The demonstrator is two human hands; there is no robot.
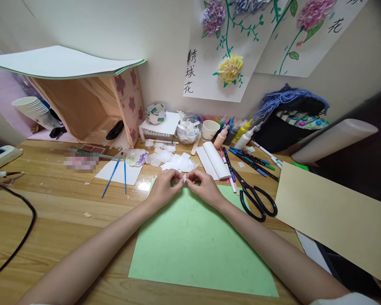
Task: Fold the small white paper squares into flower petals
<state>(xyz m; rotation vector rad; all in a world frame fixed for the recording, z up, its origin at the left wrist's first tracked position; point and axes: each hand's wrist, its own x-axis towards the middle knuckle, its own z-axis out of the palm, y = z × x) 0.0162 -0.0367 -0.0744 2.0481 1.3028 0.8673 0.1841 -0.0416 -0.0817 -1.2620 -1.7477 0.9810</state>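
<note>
My left hand (167, 184) and my right hand (205, 186) meet above the far edge of a green sheet of paper (197, 241). Between their fingertips is a small white piece of paper (184, 178), pinched from both sides. Just beyond the hands lies a loose pile of white paper pieces (179, 163). A folded white paper (212, 161) rests to the right of the pile. Black-handled scissors (255, 197) lie beside my right forearm, partly on the green sheet.
Paint bottles (241, 131), a paper cup (210, 129) and a clear bowl (189, 129) of paper bits stand along the wall. Markers (254, 163) lie at right near a beige sheet (333, 220). Two blue brushes (111, 178) rest on white paper at left; a black cable (31, 207) curves nearby.
</note>
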